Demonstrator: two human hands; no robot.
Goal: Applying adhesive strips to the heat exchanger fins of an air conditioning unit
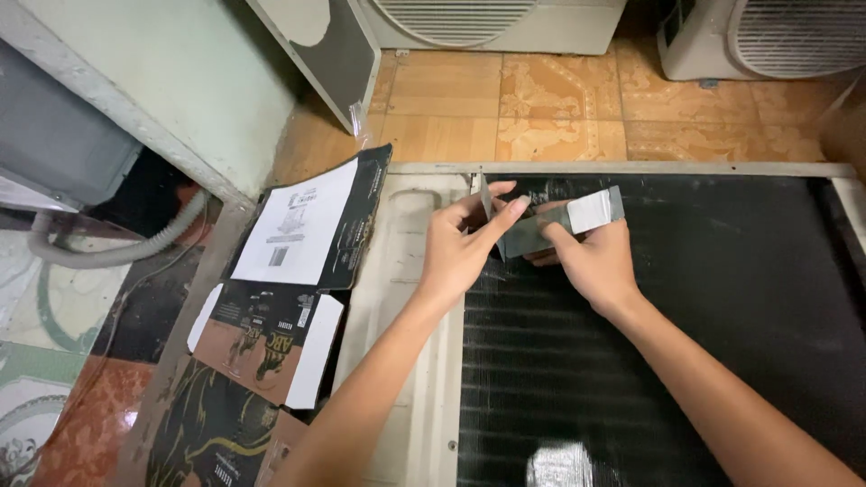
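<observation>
- Head view, from the left edge: grey corrugated hose (108, 252) curling out of a dark gap under a pale cabinet, far end hidden.
- Flattened cardboard box (298, 271) lying open beside it, dark printed panels and one white label panel; lower flaps cut off by the bottom edge.
- White metal frame (406, 298) running down the middle, partly covered by the left forearm.
- Left hand (456, 248) closed in a pinch on the near end of a small folded metal strip (550, 225), thumb on top, fingertips (519, 206) pressed to its upper edge; contact underneath not visible.
- Strip held just above the black finned coil (704, 298), tilted, grey along its length with a pale patch at the right end; exact shape hard to make out.
- Right hand (595, 261) gripping the strip from below, fingers curled behind it and mostly hidden.
- White fan units (767, 41) on the tiled floor at the top, cropped by the frame.
</observation>
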